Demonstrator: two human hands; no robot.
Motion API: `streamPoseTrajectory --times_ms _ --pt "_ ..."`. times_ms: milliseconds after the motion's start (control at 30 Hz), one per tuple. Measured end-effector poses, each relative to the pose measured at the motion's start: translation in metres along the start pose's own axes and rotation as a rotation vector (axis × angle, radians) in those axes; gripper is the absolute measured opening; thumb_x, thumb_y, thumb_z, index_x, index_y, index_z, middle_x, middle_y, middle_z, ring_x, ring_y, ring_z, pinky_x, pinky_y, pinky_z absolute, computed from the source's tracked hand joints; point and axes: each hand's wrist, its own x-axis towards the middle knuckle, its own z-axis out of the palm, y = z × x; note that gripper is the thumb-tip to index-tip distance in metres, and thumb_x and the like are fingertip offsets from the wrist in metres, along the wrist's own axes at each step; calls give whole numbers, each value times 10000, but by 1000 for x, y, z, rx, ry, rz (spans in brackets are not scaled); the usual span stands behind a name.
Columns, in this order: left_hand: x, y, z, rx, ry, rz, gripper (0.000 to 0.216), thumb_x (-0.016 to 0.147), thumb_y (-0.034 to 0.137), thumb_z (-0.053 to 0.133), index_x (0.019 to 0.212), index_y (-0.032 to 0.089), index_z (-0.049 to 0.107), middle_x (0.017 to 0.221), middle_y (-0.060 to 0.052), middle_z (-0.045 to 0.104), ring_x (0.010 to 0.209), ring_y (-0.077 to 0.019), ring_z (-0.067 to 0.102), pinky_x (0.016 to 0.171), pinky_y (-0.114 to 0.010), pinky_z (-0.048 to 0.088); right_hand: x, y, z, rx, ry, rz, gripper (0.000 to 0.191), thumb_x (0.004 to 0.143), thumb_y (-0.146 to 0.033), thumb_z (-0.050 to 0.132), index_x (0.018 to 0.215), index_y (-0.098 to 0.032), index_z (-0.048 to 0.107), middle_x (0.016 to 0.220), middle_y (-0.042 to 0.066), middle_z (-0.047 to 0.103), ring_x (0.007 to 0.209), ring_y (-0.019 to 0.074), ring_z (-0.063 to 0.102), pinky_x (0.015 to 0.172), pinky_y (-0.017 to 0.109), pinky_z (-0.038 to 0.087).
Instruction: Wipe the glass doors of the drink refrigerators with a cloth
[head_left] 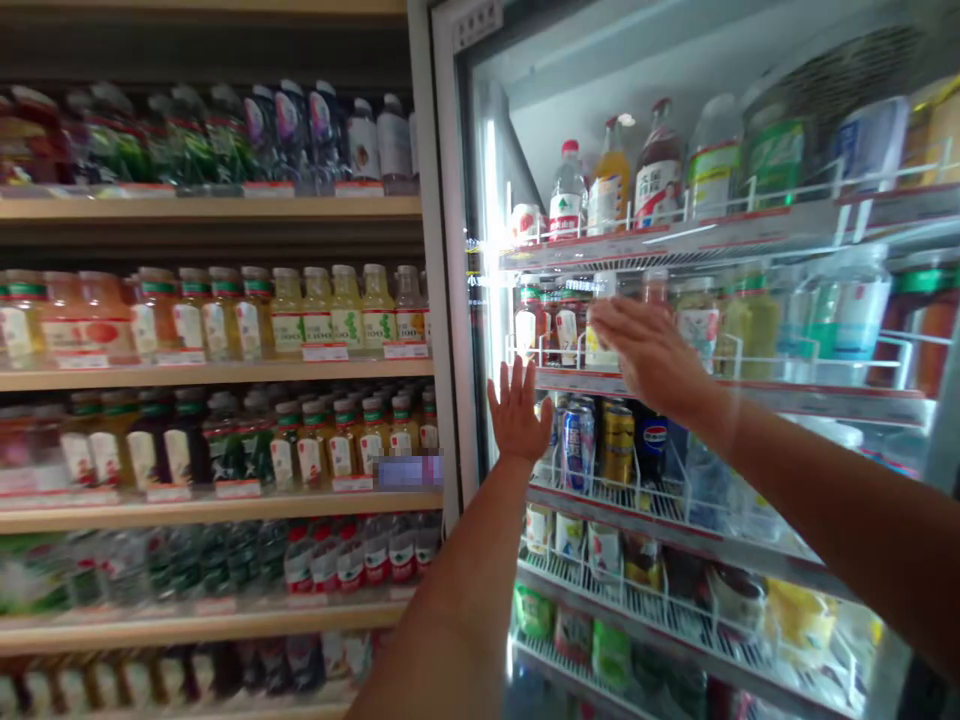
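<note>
My left hand [517, 415] is raised at the left side of a lit drinks fridge [442, 250], its fingers spread and nothing held. Close by are several cans, among them a blue-and-white can [577, 445] and a gold can [616, 445]. Higher and to the right, my right hand [645, 350] is stretched out flat, fingers pointing left, in front of the second shelf. It holds nothing and partly covers a bottle with a yellow label [600, 345]. Whether either hand touches the fridge front cannot be told.
Left of the fridge frame stands a wooden shelf unit [225, 208] with rows of juice bottles [345, 310] and red-capped water bottles [349, 560]. On the fridge's top shelf are a red-capped bottle [568, 195] and an orange drink bottle [609, 185]. White wire rails [739, 355] edge the fridge shelves.
</note>
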Motion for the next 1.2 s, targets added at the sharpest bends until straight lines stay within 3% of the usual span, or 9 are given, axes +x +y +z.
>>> streamPoseTrajectory --times_ms 100,233,367,567,667,733,900,1067,1200 --pt "0 -1 0 11 -5 6 614 1002 419 308 1559 176 220 1620 -92 250 1532 -248 76 1249 -523 123 6 -3 7 -45 120 102 497 956 -95 391 1435 -205 462 1517 67 479 1460 258 333 1170 520 351" --pt "0 -1 1 -13 15 4 611 1002 415 319 1555 170 231 1613 -104 264 1530 -254 95 1245 -528 132 10 -7 12 12 -108 -188 542 938 -51 380 1433 -252 470 1489 7 517 1423 198 403 1158 443 400" --pt "0 -2 1 -26 1 -3 609 999 407 322 1556 181 230 1613 -98 267 1528 -252 101 1248 -522 130 6 -2 7 -38 110 78 571 949 -77 377 1488 -260 423 1513 48 484 1457 267 349 1154 543 386" --pt "0 -1 2 -13 -7 -15 608 999 421 308 1555 185 239 1616 -89 261 1529 -241 104 1251 -505 134 -20 8 -8 45 -208 -263 613 960 -77 382 1524 -316 345 1503 -1 499 1414 201 424 1147 468 426" --pt "1 -1 1 -23 -18 -23 607 993 421 311 1552 190 252 1615 -86 266 1528 -245 111 1248 -510 140 -33 24 -18 -20 53 6 639 955 -90 396 1550 -301 295 1556 27 422 1480 246 305 1189 542 346" --pt "1 -1 1 -28 -30 -27 609 991 422 316 1550 190 257 1615 -84 267 1528 -245 113 1247 -510 138 -44 32 -24 -32 141 48 666 948 -81 399 1562 -300 264 1560 38 415 1484 262 293 1184 558 347" --pt "2 0 0 -48 -45 -33 605 993 417 307 1542 164 278 1618 -92 255 1531 -244 92 1252 -505 114 -67 49 -47 0 -219 -297 754 912 -28 429 1562 -339 209 1538 -26 452 1451 194 361 1175 463 387" --pt "3 1 -1 -76 -60 -55 605 985 414 316 1538 171 293 1617 -86 260 1530 -247 101 1254 -508 103 -81 76 -69 -192 166 47 670 931 -76 440 1558 -246 272 1584 73 372 1493 270 265 1189 527 339" --pt "3 1 -1 -59 -64 -55 606 985 413 309 1541 173 286 1617 -82 260 1531 -237 96 1256 -499 99 -99 90 -84 -61 -255 -332 695 939 -66 386 1552 -359 239 1543 -31 444 1445 197 374 1151 467 423"
